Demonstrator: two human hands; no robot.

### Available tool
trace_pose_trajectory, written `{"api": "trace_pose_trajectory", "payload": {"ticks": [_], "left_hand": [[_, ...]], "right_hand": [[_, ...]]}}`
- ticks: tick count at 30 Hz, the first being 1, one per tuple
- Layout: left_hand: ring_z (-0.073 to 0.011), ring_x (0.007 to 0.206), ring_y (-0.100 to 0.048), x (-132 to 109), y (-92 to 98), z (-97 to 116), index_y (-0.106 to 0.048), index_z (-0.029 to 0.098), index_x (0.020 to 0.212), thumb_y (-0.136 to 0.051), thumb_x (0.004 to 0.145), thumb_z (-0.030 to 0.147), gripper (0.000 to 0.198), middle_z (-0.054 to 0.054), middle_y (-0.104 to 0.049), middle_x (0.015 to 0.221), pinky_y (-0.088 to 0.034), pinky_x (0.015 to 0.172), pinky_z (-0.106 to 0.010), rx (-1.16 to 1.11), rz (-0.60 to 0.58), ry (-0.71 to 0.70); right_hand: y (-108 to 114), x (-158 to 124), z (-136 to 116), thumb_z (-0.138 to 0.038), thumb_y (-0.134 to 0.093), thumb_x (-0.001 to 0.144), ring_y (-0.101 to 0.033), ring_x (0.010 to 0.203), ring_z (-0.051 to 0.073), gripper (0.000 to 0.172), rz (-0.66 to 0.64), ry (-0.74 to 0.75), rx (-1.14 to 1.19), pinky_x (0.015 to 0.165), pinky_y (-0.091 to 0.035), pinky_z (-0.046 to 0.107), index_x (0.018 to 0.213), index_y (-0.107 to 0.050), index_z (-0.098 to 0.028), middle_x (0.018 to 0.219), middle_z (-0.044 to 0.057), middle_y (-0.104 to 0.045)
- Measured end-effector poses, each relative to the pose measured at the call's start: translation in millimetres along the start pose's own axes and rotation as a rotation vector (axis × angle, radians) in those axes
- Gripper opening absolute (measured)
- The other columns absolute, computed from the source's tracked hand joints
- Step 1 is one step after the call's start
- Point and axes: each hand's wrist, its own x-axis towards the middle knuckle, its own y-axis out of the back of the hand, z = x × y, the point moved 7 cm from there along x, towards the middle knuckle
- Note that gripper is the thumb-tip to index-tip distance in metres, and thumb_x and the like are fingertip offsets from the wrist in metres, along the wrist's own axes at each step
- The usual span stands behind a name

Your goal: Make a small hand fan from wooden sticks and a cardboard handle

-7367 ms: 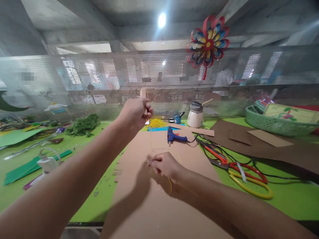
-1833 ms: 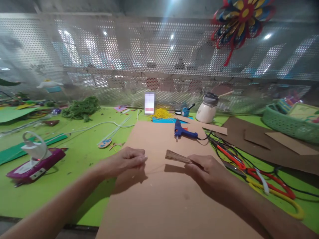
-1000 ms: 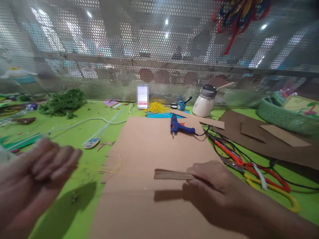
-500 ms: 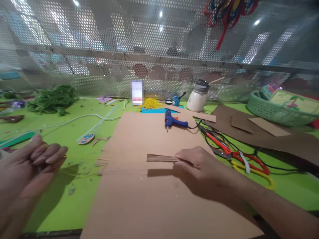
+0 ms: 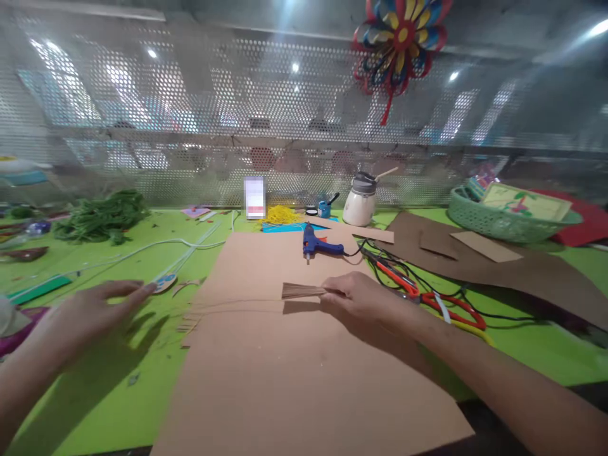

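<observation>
My right hand (image 5: 354, 294) pinches a small stack of thin brown cardboard strips (image 5: 299, 291), held level just above a large sheet of brown cardboard (image 5: 294, 367). The strips' free ends fan out a little to the left. My left hand (image 5: 102, 310) hovers over the green table with its fingers stretched out and apart, holding nothing I can see. Its fingertips reach toward an oval card piece with blue spots (image 5: 166, 282). Thin brown slivers (image 5: 187, 322) and a bit of yellow thread lie at the sheet's left edge.
A blue glue gun (image 5: 318, 244) lies at the sheet's far end. Red-handled scissors (image 5: 456, 310) and black cord lie right of it. Behind stand a white jar (image 5: 360, 204) and yellow shreds (image 5: 281, 215). A green basket (image 5: 513, 218) stands at the right, green strands (image 5: 102, 215) at the left.
My left hand has moved right and opened from a curled grip, letting go of the yellow thread. My right hand still holds the strips. The view has tilted up slightly.
</observation>
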Motion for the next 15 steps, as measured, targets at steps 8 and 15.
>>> {"api": "trace_pose_trajectory", "payload": {"ticks": [8,15], "left_hand": [[-0.0281,0.120,-0.058,-48.2,-86.1,184.1,-0.061,0.021,0.119,-0.051,0.092,0.049,0.040,-0.012,-0.063,0.129,-0.044,0.101,-0.039,0.112,-0.274,-0.748],[-0.0204,0.067,-0.063,-54.9,-149.6,211.8,-0.063,0.020,0.081,-0.039,0.101,0.038,0.036,-0.007,-0.070,0.077,-0.039,0.059,-0.029,0.188,-0.603,-0.890]], "right_hand": [[-7.4,9.9,-15.1,-0.024,-0.056,0.092,-0.044,0.056,0.012,0.021,0.017,0.025,-0.011,0.054,-0.023,0.026,0.075,-0.067,-0.017,0.063,0.000,-0.059],[3.1,27.3,-6.7,-0.028,-0.059,0.092,-0.049,0.064,0.013,0.020,-0.055,0.038,0.097,0.058,-0.032,0.024,0.087,-0.071,-0.012,0.070,0.002,-0.062]]}}
